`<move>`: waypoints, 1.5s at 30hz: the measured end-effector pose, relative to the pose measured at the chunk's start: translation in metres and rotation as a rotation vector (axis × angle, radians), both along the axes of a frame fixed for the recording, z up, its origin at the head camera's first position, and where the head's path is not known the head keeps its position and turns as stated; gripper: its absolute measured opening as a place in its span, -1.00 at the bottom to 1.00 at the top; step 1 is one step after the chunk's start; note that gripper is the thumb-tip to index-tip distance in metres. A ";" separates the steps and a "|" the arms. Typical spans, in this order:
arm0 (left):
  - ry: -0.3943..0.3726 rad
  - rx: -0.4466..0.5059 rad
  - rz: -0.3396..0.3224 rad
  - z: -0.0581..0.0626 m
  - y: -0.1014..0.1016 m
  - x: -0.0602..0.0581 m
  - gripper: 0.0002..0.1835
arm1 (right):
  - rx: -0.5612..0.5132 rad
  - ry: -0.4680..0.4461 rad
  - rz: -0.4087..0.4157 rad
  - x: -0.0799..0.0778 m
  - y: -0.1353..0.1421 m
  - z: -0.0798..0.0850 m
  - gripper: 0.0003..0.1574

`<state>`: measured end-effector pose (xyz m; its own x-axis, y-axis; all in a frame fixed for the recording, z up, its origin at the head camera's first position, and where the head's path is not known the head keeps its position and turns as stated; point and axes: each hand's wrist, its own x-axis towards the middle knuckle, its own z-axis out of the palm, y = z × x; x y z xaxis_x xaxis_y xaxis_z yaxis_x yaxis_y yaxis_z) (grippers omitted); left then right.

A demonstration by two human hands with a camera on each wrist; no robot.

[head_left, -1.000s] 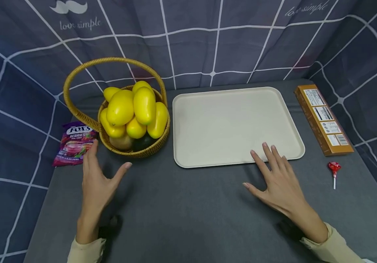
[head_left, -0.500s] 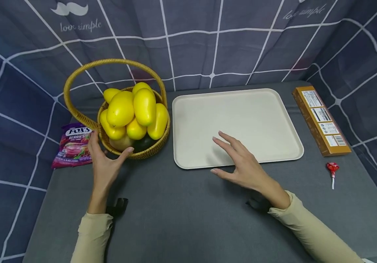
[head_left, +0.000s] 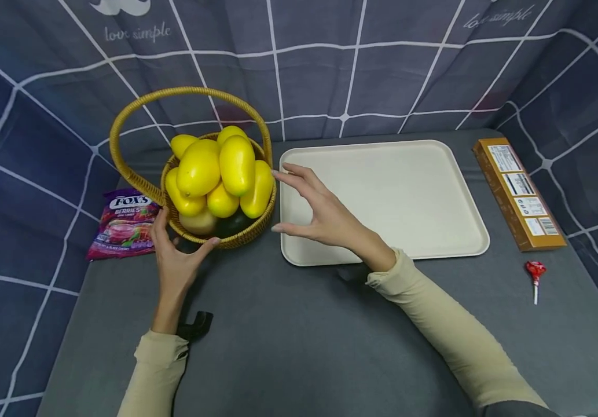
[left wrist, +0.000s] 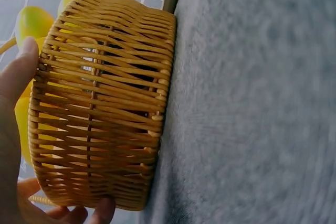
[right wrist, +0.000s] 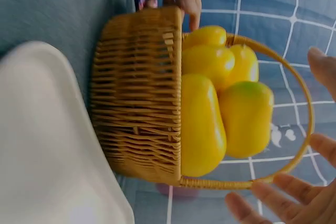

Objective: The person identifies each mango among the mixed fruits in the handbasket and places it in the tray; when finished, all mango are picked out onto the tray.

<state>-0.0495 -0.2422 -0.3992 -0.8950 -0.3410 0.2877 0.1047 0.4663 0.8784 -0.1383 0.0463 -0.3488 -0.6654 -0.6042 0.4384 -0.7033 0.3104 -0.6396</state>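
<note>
Nearest us, the left grip held the basket by its near rim; the left wrist view, unlike the head view, showed fingers bent against the woven wall; the right grip, digits spread, was over the left end of the tray, beside the basket, touching it or not we couldn't tell; the basket stood upright on the tabletop; only the head view showed a dark green item under yellow fruit; a gridded curtain hung behind.

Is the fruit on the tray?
No, the yellow fruit sits in the basket, left of the tray in the head view.
</note>
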 end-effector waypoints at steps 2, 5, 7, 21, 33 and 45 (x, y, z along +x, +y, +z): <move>0.017 0.000 -0.008 0.000 0.001 0.001 0.05 | -0.021 0.007 0.018 -0.012 -0.012 0.002 0.09; 0.061 -0.001 -0.023 -0.004 0.001 0.001 0.05 | -0.040 0.013 0.040 -0.027 -0.028 0.003 0.10; 0.078 -0.004 -0.026 -0.007 0.000 0.001 0.06 | -0.041 0.016 0.047 -0.034 -0.037 0.004 0.10; 0.080 0.001 -0.017 -0.009 -0.005 -0.002 0.09 | 0.002 -0.015 0.030 -0.057 -0.066 0.015 0.10; 0.077 0.009 -0.012 -0.010 -0.005 -0.001 0.08 | 0.049 -0.069 0.039 -0.067 -0.071 0.012 0.08; 0.066 0.005 -0.006 -0.009 -0.005 -0.001 0.08 | -0.016 -0.045 0.049 -0.069 -0.074 0.009 0.05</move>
